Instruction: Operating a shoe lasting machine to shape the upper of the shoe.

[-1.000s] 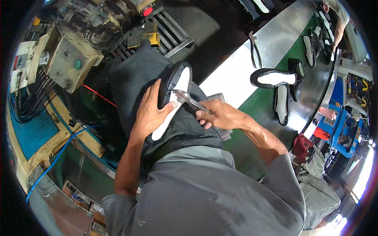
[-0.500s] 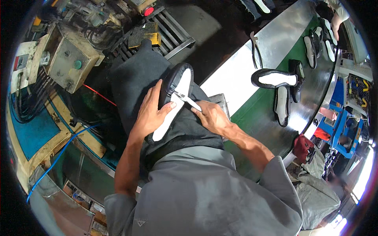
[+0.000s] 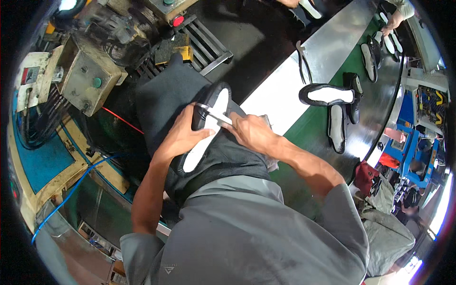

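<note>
A black shoe upper with a white sole board (image 3: 197, 154) lies bottom up across my lap. My left hand (image 3: 183, 135) grips it from the left side, thumb pressed on the white board and fingers around the black edge. In my right hand (image 3: 251, 133) is a slim, pale metal tool (image 3: 213, 113), its exact kind unclear. The tool lies across the white board, its tip at the black left edge near the left fingertips.
To the right, a bench with a green strip (image 3: 304, 130) carries pincers (image 3: 305, 64) and several black shoes with white bottoms (image 3: 330, 95). Another person's hand (image 3: 393, 21) touches shoes at the far right. A machine control box (image 3: 88, 80) stands at left, near a slatted rack (image 3: 209, 45).
My right hand has moved slightly left and up, bringing the tool's tip from the middle of the white board to its left edge. At the far right, the other person's hand has reached further in.
</note>
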Demonstrator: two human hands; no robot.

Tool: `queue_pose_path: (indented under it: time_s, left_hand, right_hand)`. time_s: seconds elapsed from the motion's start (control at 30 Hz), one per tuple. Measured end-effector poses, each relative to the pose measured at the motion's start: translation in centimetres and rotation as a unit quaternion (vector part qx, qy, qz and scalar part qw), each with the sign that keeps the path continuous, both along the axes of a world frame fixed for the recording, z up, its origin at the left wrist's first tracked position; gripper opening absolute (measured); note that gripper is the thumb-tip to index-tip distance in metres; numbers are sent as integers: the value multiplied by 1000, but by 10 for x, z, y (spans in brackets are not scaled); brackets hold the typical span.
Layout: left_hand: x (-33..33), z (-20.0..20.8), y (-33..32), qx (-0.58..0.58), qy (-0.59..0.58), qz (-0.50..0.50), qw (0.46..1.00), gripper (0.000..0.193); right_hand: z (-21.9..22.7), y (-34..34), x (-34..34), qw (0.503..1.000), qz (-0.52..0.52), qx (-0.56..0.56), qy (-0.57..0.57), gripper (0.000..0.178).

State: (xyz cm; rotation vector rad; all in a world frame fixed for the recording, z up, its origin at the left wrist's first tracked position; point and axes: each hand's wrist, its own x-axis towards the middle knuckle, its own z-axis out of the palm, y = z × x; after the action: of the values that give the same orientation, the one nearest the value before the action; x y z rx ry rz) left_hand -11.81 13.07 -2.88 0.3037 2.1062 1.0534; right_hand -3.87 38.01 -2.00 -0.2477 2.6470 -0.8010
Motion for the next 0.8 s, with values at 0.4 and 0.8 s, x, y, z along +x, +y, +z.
queue_pose_path:
  time_s: [0.4,0.8]
  left_hand:
    - [6,-15,-57,100,-38,86,991,110]
    - [146,-74,-382,-69,151,446,879,111]
  right_hand:
    - [-9,-21,2,978,-128,-83,-141,42]
    - [-28,-59,-20,876,-208,-300,-314,26]
